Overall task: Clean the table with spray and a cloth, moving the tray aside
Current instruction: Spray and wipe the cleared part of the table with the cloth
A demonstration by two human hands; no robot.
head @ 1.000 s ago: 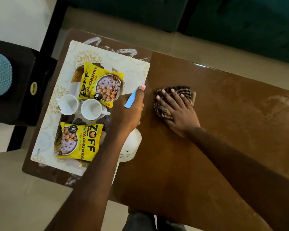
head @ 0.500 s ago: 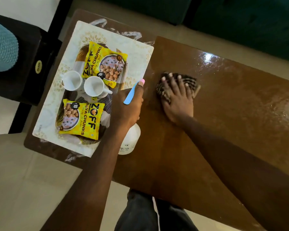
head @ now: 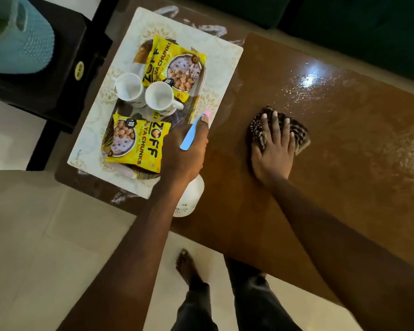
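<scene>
My left hand [head: 185,149] grips a white spray bottle [head: 189,199] with a blue trigger and pink nozzle, held above the brown table [head: 261,223] beside the tray. My right hand [head: 274,149] presses flat, fingers straight, on a dark checked cloth [head: 296,132] lying on the tabletop. Wet streaks shine on the table to the right of the cloth. The pale patterned tray [head: 215,56] sits at the table's left end, carrying two white cups [head: 158,96] and two yellow snack packets [head: 139,144].
A dark side table [head: 58,75] with a teal basket [head: 14,44] stands left of the table. A dark green sofa [head: 344,25] runs along the far side. My legs and a bare foot [head: 187,266] stand on the pale floor at the near edge.
My right hand slid the cloth a little to the right and away from the tray. The left hand kept hold of the spray bottle. The camera view shifted.
</scene>
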